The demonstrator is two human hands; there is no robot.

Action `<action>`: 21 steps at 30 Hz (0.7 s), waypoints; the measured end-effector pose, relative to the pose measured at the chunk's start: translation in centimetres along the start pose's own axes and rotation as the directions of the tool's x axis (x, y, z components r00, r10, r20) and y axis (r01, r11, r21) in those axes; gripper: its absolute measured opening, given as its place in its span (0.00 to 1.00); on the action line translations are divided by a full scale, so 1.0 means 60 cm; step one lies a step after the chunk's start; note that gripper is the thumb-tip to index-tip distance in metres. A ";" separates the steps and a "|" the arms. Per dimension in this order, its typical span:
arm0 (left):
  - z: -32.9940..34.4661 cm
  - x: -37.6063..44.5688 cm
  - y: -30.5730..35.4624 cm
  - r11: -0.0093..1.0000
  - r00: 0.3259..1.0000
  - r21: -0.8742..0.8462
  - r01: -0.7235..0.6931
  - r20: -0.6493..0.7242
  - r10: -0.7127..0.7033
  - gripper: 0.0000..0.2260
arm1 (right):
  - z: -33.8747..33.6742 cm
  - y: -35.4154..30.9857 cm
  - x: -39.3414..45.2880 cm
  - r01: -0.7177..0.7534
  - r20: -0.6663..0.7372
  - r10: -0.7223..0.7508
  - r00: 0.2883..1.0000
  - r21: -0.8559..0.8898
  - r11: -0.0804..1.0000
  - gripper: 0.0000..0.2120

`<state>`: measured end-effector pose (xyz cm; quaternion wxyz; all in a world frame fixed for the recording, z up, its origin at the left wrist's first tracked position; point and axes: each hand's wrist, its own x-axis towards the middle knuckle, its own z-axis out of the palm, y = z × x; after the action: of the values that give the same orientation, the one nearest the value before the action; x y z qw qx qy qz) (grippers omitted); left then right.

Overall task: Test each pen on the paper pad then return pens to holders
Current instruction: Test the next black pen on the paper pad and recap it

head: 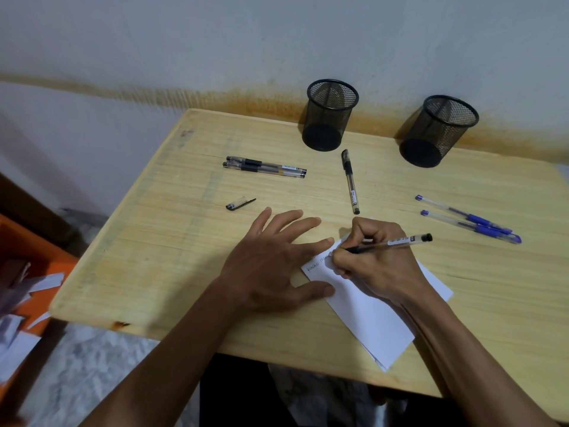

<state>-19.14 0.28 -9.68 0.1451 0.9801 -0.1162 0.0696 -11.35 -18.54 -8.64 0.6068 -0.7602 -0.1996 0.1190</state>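
A black pen point(388, 242) is gripped in the curled fingers of the right hand point(374, 260) and its tip is set on the paper pad point(369, 309), where some scribbles are seen; the pad is steadied by the flat, spread left hand point(271, 266). Both holders point(330, 115) point(438, 131) appear empty. Three black pens point(264, 166) point(350, 181), two blue pens point(468, 218) and a loose cap point(240, 204) lie on the bench point(154, 241), so most testing and all returning is judged outstanding.
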 end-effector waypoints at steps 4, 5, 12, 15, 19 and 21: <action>0.001 -0.001 -0.001 1.000 1.000 -0.002 -0.008 -0.003 0.008 0.31 | 0.000 -0.004 -0.002 -0.022 -0.026 0.020 0.999 -0.066 0.998 0.11; 0.001 -0.001 0.000 1.000 1.000 -0.005 -0.009 -0.011 0.009 0.31 | 0.001 -0.006 -0.002 -0.037 -0.025 0.036 0.999 -0.052 0.998 0.11; 0.004 -0.001 -0.003 1.000 0.999 -0.015 -0.027 -0.032 0.027 0.31 | -0.027 -0.035 -0.004 -0.180 -0.065 0.230 0.971 0.436 0.882 0.13; 0.003 -0.001 -0.004 0.999 1.000 -0.021 -0.027 -0.011 0.027 0.33 | -0.042 -0.049 -0.014 -0.139 -0.133 0.242 0.961 0.527 0.838 0.13; -0.002 -0.006 -0.005 0.981 0.977 -0.186 0.056 -0.191 -0.092 0.30 | -0.073 -0.059 -0.048 -0.078 -0.199 0.194 0.961 0.477 0.875 0.14; -0.004 -0.011 -0.013 0.973 0.873 -0.180 0.143 -0.440 -0.209 0.19 | -0.092 -0.062 -0.074 -0.060 -0.223 0.187 0.957 0.477 0.877 0.14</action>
<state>-19.60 1.23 -9.76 0.2431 0.9299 0.0065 0.2759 -13.56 -24.68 -4.01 0.7831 -0.6128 -0.0340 0.1007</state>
